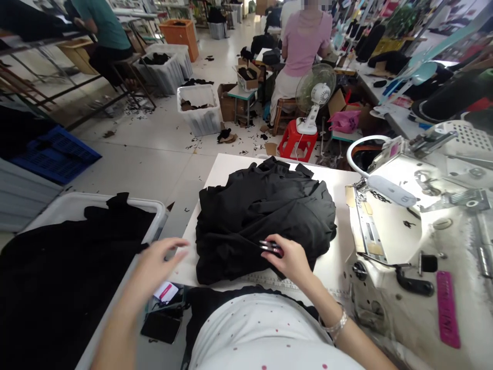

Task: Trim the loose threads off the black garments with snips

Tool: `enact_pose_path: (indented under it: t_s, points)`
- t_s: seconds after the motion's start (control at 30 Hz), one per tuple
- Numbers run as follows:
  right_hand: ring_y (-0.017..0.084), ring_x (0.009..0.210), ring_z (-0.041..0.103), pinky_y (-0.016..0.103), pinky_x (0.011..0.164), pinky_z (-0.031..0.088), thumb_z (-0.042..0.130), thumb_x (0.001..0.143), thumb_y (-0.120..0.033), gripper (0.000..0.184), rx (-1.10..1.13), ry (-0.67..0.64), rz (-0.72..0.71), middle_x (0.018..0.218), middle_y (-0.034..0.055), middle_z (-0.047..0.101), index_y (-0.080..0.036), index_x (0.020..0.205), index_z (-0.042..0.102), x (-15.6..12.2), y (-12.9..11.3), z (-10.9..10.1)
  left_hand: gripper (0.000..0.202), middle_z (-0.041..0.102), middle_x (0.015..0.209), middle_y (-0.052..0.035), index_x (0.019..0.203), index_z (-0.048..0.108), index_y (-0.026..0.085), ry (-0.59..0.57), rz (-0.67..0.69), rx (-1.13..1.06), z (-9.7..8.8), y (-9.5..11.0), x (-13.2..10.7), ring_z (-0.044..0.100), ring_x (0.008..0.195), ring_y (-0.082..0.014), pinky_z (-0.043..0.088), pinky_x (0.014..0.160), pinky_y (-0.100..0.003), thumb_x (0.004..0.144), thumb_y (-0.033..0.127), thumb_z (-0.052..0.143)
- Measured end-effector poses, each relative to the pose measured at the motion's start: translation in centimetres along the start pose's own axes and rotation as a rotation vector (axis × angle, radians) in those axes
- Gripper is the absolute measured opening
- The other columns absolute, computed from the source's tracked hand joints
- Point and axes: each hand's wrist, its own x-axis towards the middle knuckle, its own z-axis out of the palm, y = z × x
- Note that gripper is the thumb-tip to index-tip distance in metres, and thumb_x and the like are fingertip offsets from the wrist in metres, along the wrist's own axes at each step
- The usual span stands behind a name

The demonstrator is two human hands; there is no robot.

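A heap of black cloth (265,210) lies folded and rumpled on the white tabletop (342,180). Over its front edge, my right hand (287,257) is closed around a small pair of thread snips (271,248), whose pale metal tips point left. My left hand (162,259) is slightly blurred and hovers between the cloth heap and a white bin (157,210). Its thumb and fingers are apart, with nothing visible between them. Black cloth (69,272) fills that bin.
An industrial sewing machine (416,246) with a lamp (391,190) stands at the right. A phone (162,326) lies below my left hand. Beyond the table are a fan (319,95) on a red stool (296,141), a bin (198,110) and two seated people.
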Motion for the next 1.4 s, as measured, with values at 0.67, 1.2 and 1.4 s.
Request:
enact_pose_path:
  t_s: [0.67, 1.2, 1.4]
  points:
    - [0.002, 0.035, 0.011, 0.02, 0.037, 0.013, 0.07, 0.061, -0.042, 0.054, 1.263, -0.281, 0.209, 0.039, -0.0126, 0.014, -0.021, 0.05, 0.021, 5.1, -5.8, -3.4, 0.017, 0.068, 0.095, -0.0021, 0.088, 0.057, 0.021, 0.346, 0.442, -0.184, 2.1, 9.6, 1.9, 0.064, 0.089, -0.0165, 0.05, 0.079, -0.026, 0.081, 0.016, 0.042]
    - [0.007, 0.044, 0.029, 0.019, 0.04, 0.024, 0.065, 0.07, -0.038, 0.034, 0.796, 0.611, 0.431, 0.059, -0.0069, 0.035, -0.021, 0.094, 0.047, -3.2, 0.2, -2.6, 0.027, 0.062, 0.102, -0.0054, 0.109, 0.055, 0.021, -0.368, 0.487, 0.01, 4.8, 7.8, 1.0, 0.054, 0.096, -0.0199, 0.044, 0.085, -0.034, 0.087, 0.029, 0.044]
    - [0.013, 0.063, 0.049, 0.024, 0.057, 0.04, 0.055, 0.078, -0.023, 0.011, 0.292, 0.218, -0.111, 0.076, 0.003, 0.052, -0.021, 0.088, 0.06, -0.1, -3.4, -3.2, 0.022, 0.059, 0.076, -0.0017, 0.084, 0.064, 0.019, -0.501, 0.592, -0.039, 4.3, 10.5, 0.9, 0.055, 0.076, -0.0142, 0.042, 0.068, -0.022, 0.086, 0.022, 0.043]
